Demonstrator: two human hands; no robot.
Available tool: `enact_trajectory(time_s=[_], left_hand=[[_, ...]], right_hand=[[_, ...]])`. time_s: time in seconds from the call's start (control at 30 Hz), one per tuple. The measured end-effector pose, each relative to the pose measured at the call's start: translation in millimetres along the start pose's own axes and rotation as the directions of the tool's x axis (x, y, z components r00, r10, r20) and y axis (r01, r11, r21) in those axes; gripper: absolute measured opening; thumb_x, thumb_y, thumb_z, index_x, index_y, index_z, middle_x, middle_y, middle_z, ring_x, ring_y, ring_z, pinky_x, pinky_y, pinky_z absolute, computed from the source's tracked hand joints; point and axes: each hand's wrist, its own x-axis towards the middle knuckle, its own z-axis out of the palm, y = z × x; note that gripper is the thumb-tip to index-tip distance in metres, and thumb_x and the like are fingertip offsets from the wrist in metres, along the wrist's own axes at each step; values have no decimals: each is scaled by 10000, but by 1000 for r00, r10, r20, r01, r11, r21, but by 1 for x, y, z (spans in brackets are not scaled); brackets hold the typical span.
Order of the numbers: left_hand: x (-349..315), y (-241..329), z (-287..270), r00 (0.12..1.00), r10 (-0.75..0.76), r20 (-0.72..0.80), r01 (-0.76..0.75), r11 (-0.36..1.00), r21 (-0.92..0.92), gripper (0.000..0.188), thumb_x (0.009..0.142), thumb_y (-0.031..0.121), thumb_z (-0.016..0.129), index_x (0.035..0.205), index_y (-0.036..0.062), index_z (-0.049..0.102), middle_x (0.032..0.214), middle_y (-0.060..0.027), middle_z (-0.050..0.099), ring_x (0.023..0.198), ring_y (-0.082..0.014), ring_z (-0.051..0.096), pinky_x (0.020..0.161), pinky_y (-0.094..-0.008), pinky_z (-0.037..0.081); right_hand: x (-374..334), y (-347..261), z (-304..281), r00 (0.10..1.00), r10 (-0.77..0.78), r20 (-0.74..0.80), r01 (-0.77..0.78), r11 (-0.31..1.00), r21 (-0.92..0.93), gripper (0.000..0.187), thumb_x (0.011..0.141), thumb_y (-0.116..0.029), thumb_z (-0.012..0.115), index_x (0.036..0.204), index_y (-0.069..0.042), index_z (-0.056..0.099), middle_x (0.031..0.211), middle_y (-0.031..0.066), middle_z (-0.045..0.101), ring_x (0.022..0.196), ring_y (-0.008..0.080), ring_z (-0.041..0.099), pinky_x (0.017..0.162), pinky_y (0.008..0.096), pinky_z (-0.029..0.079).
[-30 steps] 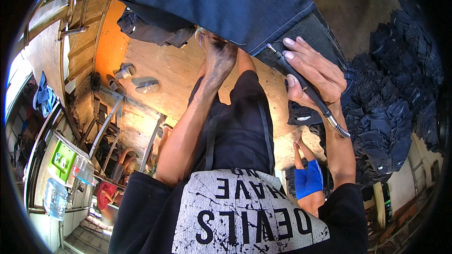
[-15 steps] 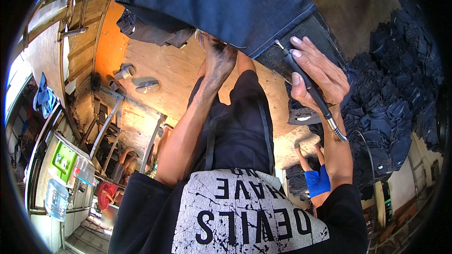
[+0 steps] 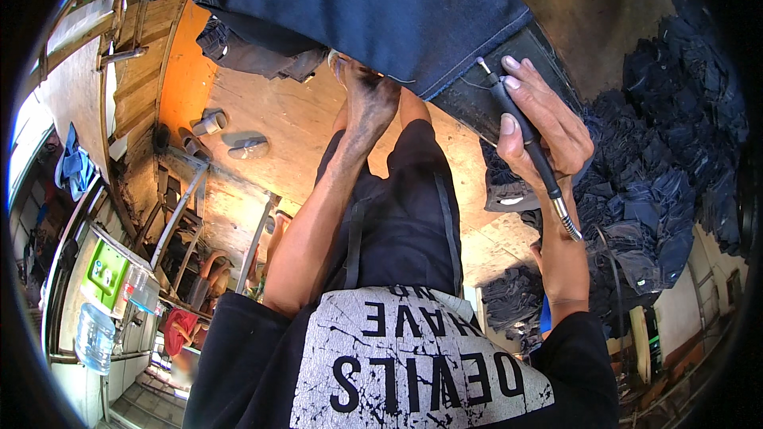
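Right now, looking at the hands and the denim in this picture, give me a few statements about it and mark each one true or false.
1. The right hand grips a slim black pen-shaped rotary tool with a metal tip. True.
2. The left hand holds a pair of scissors. False: it holds no scissors; its darkened fingers reach under the edge of the dark blue denim garment.
3. The heap of dark blue denim pieces lies on the person's right. True.
4. The clear plastic water bottle stands beside the right hand. False: it is far off at the lower left.
5. The two hands touch each other. False: they are apart.
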Motion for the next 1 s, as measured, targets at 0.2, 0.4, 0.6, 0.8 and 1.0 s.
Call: enact_trajectory(time_s=[0.2, 0.4, 0.6, 0.8, 1.0], left_hand=[[0, -8, -4, 999, -40, 35, 39, 998, 44, 478, 1003, 191, 776, 1392, 25, 552, 1238, -48, 663, 1117, -172, 630, 943, -336, 512], [2, -24, -7, 999, 33, 5, -34, 995, 94, 564, 1025, 251, 780, 1454, 28, 490, 1282, -59, 637, 1157, -177, 613, 954, -353, 513], [7, -34, -12, 993, 121, 15, -121, 968, 218, 616, 1010, 339, 818, 1436, 18, 509, 1316, -72, 623, 1193, -188, 610, 977, -367, 512], [4, -29, -14, 1000, 8, 22, -10, 990, 138, 705, 967, 440, 857, 1411, 1, 530, 1325, -79, 620, 1209, -212, 612, 1014, -390, 502], [3, -24, -10, 1000, -2, 0, 2, 998, 56, 774, 934, 489, 880, 1409, -9, 525, 1332, -80, 623, 1219, -221, 609, 1034, -399, 491]], right_hand=[[0, 1, 0, 999, 33, -31, -33, 999, -12, 369, 833, -38, 724, 1188, 39, 793, 1163, 248, 804, 1154, 392, 785, 1072, 528, 606], [-2, 3, 1, 996, 70, -51, -70, 998, 10, 372, 874, -23, 706, 1234, 26, 788, 1245, 240, 792, 1225, 395, 757, 1116, 531, 569], [1, 4, 1, 994, 79, -81, -80, 997, -14, 373, 853, -13, 707, 1214, 36, 786, 1220, 243, 795, 1201, 403, 764, 1098, 529, 584], [2, 5, 2, 988, 99, -116, -106, 993, -50, 332, 833, -43, 725, 1142, 55, 795, 1139, 241, 811, 1135, 401, 792, 1059, 530, 616], [1, 2, -1, 995, 79, -56, -80, 996, -24, 387, 866, -37, 712, 1241, 18, 790, 1253, 244, 789, 1229, 406, 753, 1113, 521, 577]])
